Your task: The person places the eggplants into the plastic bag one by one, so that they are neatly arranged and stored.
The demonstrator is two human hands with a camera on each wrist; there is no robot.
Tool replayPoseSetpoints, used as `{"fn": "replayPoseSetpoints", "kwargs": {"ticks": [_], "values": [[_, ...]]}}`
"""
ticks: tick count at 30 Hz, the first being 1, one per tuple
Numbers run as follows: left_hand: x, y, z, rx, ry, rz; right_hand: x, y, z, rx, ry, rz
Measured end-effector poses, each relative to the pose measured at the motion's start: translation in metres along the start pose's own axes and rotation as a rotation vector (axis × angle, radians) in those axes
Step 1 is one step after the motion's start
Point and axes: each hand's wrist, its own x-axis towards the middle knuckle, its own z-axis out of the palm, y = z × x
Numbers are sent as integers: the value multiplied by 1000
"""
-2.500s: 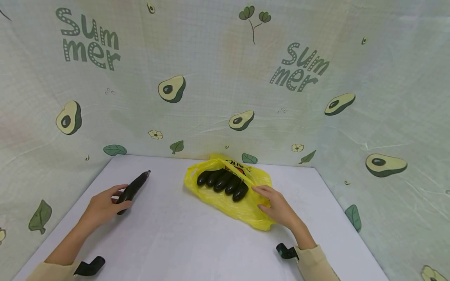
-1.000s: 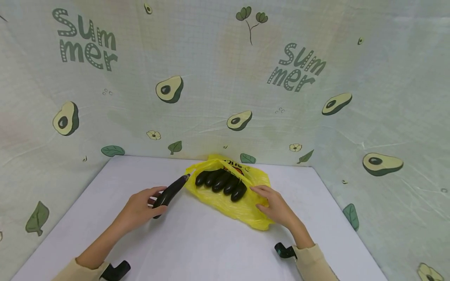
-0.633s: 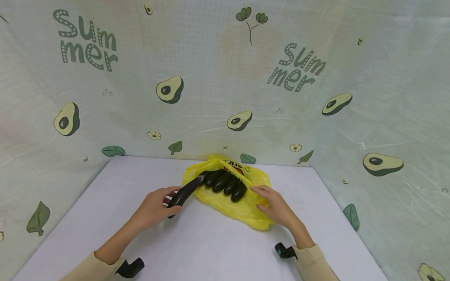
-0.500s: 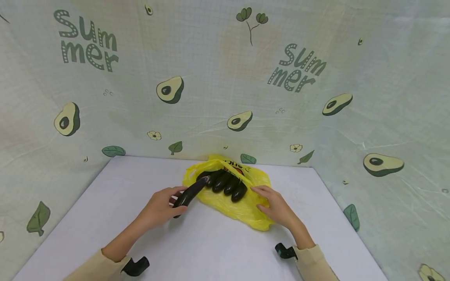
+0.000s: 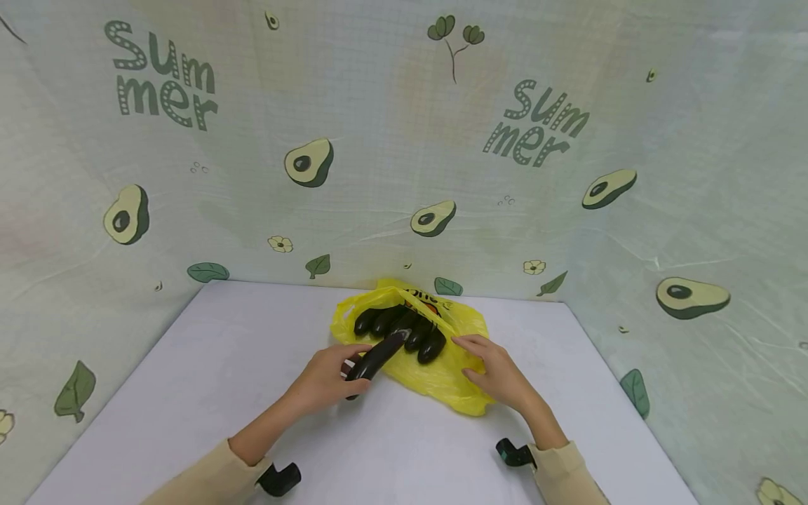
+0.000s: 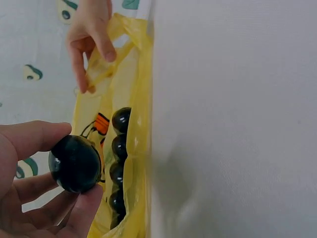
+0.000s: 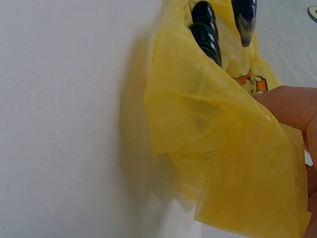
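My left hand (image 5: 328,379) grips a dark eggplant (image 5: 374,359) near its rounded end; its stem end points up and right, overlapping the bag's mouth in the head view. In the left wrist view, fingertips and thumb close round the eggplant's blunt end (image 6: 74,164). The yellow plastic bag (image 5: 442,389) lies at the back of the table with several eggplants (image 5: 432,346) side by side in its mouth. My right hand (image 5: 495,372) holds the bag's right side, its fingers and thumb curved at the film (image 7: 237,163), keeping the mouth spread.
The white table (image 5: 265,330) runs back to a cloth backdrop (image 5: 379,105) printed with avocados and leaves. A black wrist camera (image 5: 280,480) sticks out from the left sleeve, and another black camera (image 5: 514,453) from the right one.
My left hand has carried the eggplant from the table's left side rightward, up to the front of the bag's mouth. My right hand has stayed at the bag.
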Motion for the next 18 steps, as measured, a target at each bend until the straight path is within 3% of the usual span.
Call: {"fn": "replayPoseSetpoints", "kwargs": {"ticks": [10, 18], "values": [[7, 5, 23, -34, -82, 22, 0, 1, 0, 6, -1, -1], [14, 10, 38, -63, -108, 29, 0, 0, 0, 9, -1, 5]]}}
